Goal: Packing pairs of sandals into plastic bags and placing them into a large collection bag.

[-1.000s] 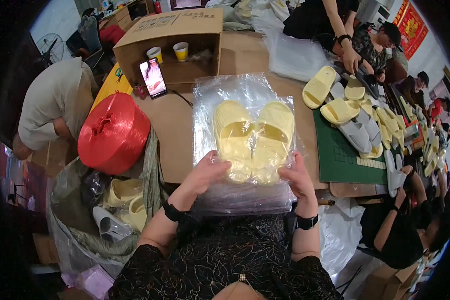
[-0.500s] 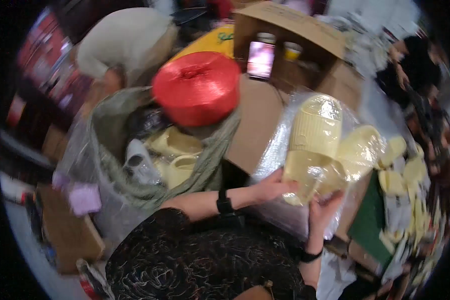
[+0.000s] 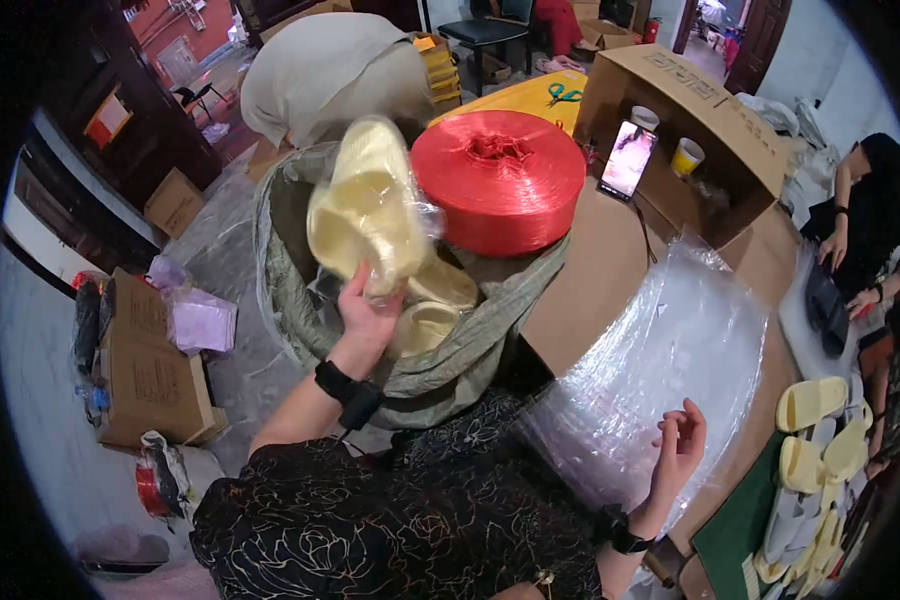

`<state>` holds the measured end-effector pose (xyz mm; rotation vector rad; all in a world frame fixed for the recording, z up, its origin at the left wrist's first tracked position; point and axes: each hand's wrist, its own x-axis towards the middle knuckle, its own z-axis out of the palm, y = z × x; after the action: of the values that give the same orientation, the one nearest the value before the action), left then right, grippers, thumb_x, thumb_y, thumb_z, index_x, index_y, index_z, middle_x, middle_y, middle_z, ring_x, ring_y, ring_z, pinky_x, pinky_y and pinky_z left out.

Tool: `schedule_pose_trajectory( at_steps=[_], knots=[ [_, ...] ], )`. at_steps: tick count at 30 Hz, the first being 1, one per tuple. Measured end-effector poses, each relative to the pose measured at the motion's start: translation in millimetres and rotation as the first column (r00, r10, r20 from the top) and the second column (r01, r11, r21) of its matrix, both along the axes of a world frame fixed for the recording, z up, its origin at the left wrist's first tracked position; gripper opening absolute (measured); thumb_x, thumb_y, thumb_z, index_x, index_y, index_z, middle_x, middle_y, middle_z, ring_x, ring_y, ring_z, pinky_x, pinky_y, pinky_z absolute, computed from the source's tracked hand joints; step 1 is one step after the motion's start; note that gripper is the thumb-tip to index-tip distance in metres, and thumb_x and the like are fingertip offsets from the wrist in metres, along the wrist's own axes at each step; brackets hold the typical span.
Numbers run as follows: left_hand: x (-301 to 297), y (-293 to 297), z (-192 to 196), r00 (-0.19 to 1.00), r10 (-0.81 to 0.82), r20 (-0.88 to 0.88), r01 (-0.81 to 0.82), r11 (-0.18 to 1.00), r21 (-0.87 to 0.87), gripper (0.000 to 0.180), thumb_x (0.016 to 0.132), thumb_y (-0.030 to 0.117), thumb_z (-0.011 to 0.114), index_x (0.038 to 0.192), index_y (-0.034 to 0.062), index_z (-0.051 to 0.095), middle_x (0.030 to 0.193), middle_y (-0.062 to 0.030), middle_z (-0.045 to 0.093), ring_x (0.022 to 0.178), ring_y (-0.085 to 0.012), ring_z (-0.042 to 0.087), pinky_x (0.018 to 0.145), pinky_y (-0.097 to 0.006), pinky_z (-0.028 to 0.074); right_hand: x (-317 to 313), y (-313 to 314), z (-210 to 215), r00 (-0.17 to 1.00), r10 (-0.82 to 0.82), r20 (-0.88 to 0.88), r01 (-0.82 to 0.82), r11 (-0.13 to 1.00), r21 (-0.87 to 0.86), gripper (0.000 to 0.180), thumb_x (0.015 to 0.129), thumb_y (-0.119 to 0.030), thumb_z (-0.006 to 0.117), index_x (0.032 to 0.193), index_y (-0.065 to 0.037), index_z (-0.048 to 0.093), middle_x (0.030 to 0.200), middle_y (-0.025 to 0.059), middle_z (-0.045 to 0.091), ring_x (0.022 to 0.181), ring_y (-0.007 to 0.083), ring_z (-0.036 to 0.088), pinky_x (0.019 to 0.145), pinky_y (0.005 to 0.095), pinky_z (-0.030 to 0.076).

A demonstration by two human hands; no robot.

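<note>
My left hand (image 3: 370, 308) is closed on the heel end of a pair of pale yellow slippers (image 3: 362, 215) wrapped in clear plastic. It holds them over the open mouth of a green woven sack (image 3: 282, 290). Inside the sack lie more yellow slippers (image 3: 428, 328), partly hidden by the held pair. My right hand (image 3: 678, 448) is empty, its fingers apart and loosely bent. Beneath it spreads a stack of clear plastic bags (image 3: 660, 345) on a cardboard surface.
A large red roll of twine (image 3: 500, 185) sits at the sack's far rim. Behind the bags stand a lit phone (image 3: 628, 160) and an open cardboard box (image 3: 690, 105) containing cups. Unwrapped slippers (image 3: 808, 445) are piled at right, near a co-worker's hands (image 3: 838, 245). Green-handled scissors (image 3: 564, 94) lie farther back.
The slippers have moved from above the plastic bags leftward to over the sack, carried in my left hand. My right hand has let go of them and stayed on the right.
</note>
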<state>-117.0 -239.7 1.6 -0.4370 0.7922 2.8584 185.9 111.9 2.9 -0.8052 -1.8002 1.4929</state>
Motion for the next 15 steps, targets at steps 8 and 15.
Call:
schedule_pose_trajectory(
  at_steps=[8,15],
  knots=[
    [-14.3,-11.5,-64.9,0.974,0.196,0.116,-0.182,0.975,-0.126,0.037,0.097,0.024,0.052,0.13,0.0072,0.05,0.126,-0.0117,0.058,0.114,-0.0299,0.057,0.091,-0.042,0.055,5.4,8.0,-30.1,0.983,-0.053,0.178,0.041,0.997,0.071,0.028,0.09,-0.009,0.067,0.117,-0.002,0.062,0.086,-0.0012,0.059,0.074,0.0047,0.052,0.059,0.0187,0.04],
    [-68.8,-29.8,-127.8,0.928,0.282,0.242,-0.235,0.95,-0.207,0.043,0.098,0.039,0.054,0.127,0.0071,0.052,0.122,-0.0102,0.056,0.104,-0.0234,0.054,0.093,-0.036,0.05,18.2,18.1,-37.7,0.99,-0.108,0.091,0.113,0.992,-0.05,0.026,0.091,-0.008,0.065,0.116,-0.001,0.061,0.086,-0.0019,0.057,0.072,0.0044,0.049,0.059,0.0188,0.04]
  ],
)
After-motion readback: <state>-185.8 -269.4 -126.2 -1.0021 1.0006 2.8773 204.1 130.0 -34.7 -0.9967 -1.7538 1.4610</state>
